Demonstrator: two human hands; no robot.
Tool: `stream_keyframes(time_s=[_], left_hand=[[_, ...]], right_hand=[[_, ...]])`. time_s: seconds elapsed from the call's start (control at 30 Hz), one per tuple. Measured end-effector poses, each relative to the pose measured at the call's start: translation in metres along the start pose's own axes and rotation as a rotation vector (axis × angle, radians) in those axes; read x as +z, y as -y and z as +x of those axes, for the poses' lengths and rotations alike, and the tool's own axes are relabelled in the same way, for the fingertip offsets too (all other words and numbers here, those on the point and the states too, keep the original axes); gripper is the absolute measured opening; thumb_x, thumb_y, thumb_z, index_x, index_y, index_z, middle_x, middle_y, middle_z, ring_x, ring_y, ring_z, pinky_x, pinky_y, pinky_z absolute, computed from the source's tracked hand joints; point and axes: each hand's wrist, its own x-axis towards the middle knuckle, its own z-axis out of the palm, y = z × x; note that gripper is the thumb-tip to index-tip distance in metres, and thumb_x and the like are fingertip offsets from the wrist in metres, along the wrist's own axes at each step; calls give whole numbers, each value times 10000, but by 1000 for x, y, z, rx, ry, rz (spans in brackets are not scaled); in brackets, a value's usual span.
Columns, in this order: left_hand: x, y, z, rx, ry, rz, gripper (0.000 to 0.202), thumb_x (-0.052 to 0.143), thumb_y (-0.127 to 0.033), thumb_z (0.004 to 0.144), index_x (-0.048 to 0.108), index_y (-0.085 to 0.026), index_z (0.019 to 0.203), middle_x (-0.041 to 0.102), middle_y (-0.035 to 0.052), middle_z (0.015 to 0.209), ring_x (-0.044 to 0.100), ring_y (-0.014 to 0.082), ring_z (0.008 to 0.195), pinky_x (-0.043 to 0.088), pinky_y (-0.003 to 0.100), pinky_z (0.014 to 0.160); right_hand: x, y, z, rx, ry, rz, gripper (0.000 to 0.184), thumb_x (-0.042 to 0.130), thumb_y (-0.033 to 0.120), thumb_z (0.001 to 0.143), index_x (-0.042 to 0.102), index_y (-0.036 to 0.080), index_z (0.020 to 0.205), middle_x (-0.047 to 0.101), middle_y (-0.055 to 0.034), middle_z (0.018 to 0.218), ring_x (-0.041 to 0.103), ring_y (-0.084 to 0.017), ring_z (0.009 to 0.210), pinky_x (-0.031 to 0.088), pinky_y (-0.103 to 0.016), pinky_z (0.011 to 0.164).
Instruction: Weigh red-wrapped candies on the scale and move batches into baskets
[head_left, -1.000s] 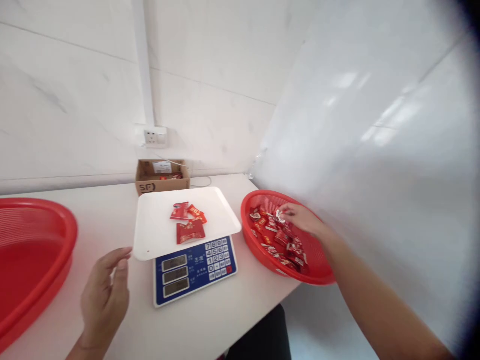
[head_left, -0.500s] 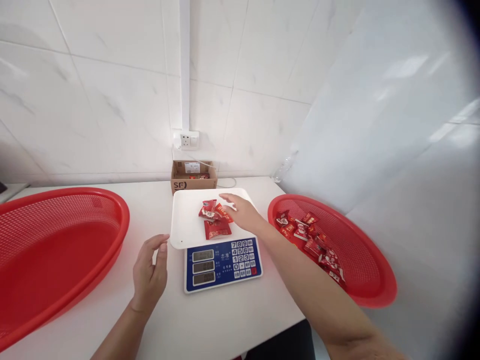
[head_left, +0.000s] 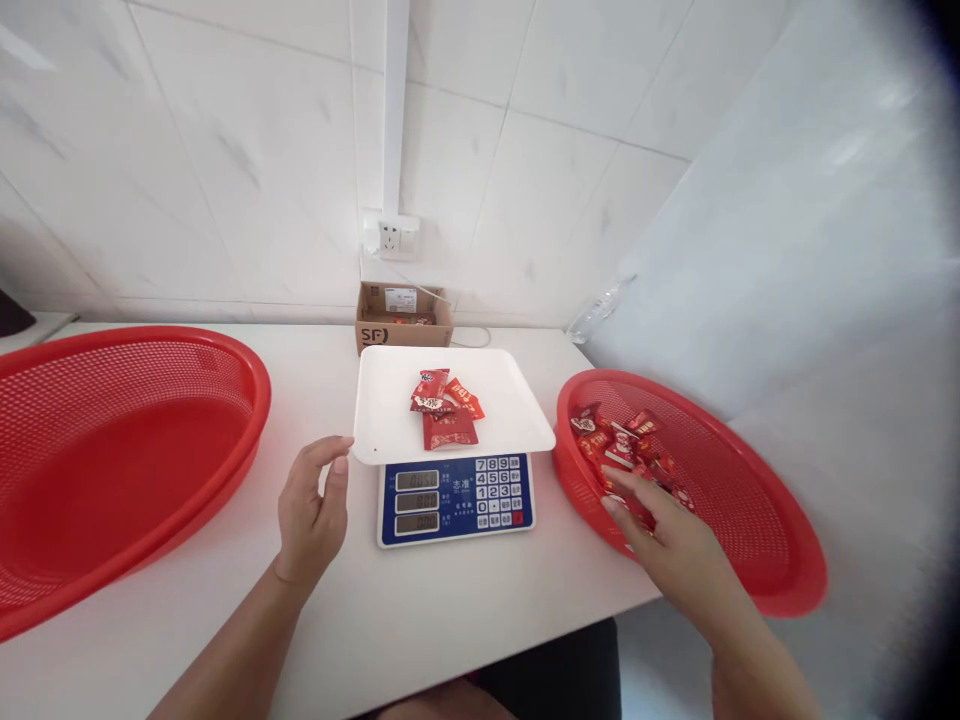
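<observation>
My left hand [head_left: 311,510] is beside the near left corner of a white scale tray [head_left: 517,430], holding nothing, with thumb and fingers apart. Several small red snack packets [head_left: 450,428] lie in a loose pile on that tray. Below it shows the blue panel of the digital scale [head_left: 457,500], with lit number displays and a keypad. My right hand [head_left: 667,535] is over the near rim of the right red basket [head_left: 780,560], fingers stretched out and apart above the red packets [head_left: 622,445] inside. Nothing shows between its fingers.
A large red basket [head_left: 259,400] with mesh sides stands on the left of the white table [head_left: 315,390]. Behind the scale, a small cardboard box [head_left: 401,337] holds some packets. A wall socket [head_left: 390,237] and a thin cable are at the back. Clear plastic [head_left: 600,310] lies by the right wall.
My right hand has moved from the packets on the tray to the right basket. The left hand remains by the tray's corner. The whole view has shifted somewhat.
</observation>
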Motion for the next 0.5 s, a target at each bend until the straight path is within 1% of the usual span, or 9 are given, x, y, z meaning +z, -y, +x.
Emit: stream_keyframes(time_s=[0.07, 0.13, 0.3, 0.4, 0.5], left_hand=[[1, 0, 0, 2, 0, -3, 189, 441, -209, 907, 592, -186, 1018, 644, 55, 971, 608, 166, 921, 501, 323, 824], [2, 0, 0, -3, 1, 9, 185, 442, -214, 907, 593, -184, 1009, 645, 55, 967, 609, 165, 920, 499, 321, 826], [3, 5, 0, -48, 20, 54, 201, 436, -262, 910, 592, -183, 1009, 651, 62, 972, 614, 172, 913, 501, 324, 810], [2, 5, 2, -93, 27, 98, 233, 428, -318, 905, 598, -186, 994, 657, 66, 965, 621, 190, 905, 496, 336, 798], [2, 4, 3, -161, 38, 156, 281, 433, -397, 881, 607, -202, 985, 661, 68, 956, 630, 229, 874, 491, 353, 704]], right_hand=[[3, -9, -6, 26, 24, -18, 460, 441, 472, 833, 583, 225, 1194, 613, -79, 1252, 549, -284, 1169, 470, -439, 949], [8, -14, -8, 27, 39, -22, 463, 433, 465, 833, 581, 217, 1195, 617, -81, 1249, 552, -279, 1170, 462, -439, 960], [15, -14, -7, 50, 59, -52, 466, 408, 438, 848, 570, 215, 1223, 620, -91, 1245, 575, -278, 1143, 488, -435, 922], [9, -11, -6, 27, 57, -81, 449, 422, 431, 855, 574, 222, 1221, 622, -86, 1243, 566, -264, 1158, 474, -410, 941], [-8, -6, 3, -13, 153, -110, 431, 422, 432, 872, 570, 241, 1229, 617, -64, 1254, 558, -246, 1167, 452, -383, 959]])
